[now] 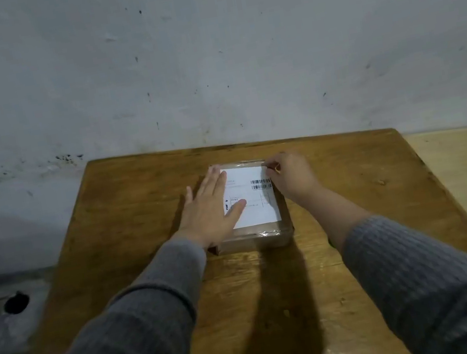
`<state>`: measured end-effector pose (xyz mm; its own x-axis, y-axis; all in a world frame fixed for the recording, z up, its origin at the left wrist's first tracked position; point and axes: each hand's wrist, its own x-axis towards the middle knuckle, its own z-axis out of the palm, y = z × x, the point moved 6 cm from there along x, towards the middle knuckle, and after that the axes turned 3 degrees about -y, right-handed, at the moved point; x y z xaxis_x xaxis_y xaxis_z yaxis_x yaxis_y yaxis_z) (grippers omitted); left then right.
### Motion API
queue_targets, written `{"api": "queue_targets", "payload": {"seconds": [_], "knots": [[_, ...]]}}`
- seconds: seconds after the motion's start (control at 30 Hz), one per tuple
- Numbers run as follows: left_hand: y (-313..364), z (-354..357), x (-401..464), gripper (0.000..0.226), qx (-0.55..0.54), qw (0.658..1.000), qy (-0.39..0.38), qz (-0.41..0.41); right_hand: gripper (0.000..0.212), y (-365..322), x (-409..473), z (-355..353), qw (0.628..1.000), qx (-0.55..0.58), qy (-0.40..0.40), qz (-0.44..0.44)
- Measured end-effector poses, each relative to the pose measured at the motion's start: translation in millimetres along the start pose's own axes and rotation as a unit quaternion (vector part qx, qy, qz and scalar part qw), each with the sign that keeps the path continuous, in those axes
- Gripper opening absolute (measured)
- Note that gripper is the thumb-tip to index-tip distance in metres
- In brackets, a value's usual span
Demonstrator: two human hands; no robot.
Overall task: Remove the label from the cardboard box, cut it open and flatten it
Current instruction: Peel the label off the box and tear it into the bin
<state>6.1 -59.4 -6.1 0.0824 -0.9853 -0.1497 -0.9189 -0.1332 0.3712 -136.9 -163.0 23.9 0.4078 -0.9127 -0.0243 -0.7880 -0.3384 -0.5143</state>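
Our left hand [211,208] lies flat w/ fingers straight, pressing on the left side of the box [260,236] top. Our right hand [291,177] has fingers curled, pinching at the far right corner of the label [253,201]. The box is small, flat, brown & shiny w/ tape. The label is white w/ barcodes. The box sits near the far edge of the table [352,187], about mid-way across.

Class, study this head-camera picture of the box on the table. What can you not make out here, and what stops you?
- Label print, head view: too small and blurred to read.
- Left part of the cardboard box top: covered by the flat left hand.
- Right hand fingertips at the label's far corner: too small to tell whether they have lifted it.
- Table near edge: cut off by the frame.
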Motion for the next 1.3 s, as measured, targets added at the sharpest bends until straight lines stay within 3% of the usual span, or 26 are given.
{"api": "queue_targets", "payload": {"seconds": [0.27, 0.53, 0.77, 1.03, 1.17, 1.3], "knots": [[-4.6, 7.9, 2.5, 0.08, 0.044, 0.999, 0.023, -0.011, 0.016, -1.3, 6.6, 1.6, 0.997, 0.0, 0.056, 0.06], [-3.5, 6.5, 0.7, 0.081, 0.041, 0.999, 0.027, -0.006, 0.016, 0.9, 11.6, 1.5, 0.985, 0.025, 0.032, 0.171], [-2.6, 6.7, 0.8, 0.08, 0.043, 0.999, 0.022, -0.006, 0.02, -3.5, 6.9, 5.0, 0.985, -0.017, 0.065, 0.161], [-2.9, 6.6, 0.6, 0.082, 0.051, 0.998, 0.025, -0.006, 0.025, -7.5, 5.4, 7.2, 0.987, -0.127, 0.023, 0.095], [-3.2, 5.9, 0.2, 0.083, 0.051, 0.998, 0.025, -0.004, 0.021, -14.2, -3.2, 4.0, 0.996, -0.066, 0.02, 0.064], [-2.3, 5.6, 0.1, 0.083, 0.051, 0.998, 0.023, -0.004, 0.011, -17.7, -9.6, -0.1, 0.99, 0.1, 0.005, 0.1]]}}
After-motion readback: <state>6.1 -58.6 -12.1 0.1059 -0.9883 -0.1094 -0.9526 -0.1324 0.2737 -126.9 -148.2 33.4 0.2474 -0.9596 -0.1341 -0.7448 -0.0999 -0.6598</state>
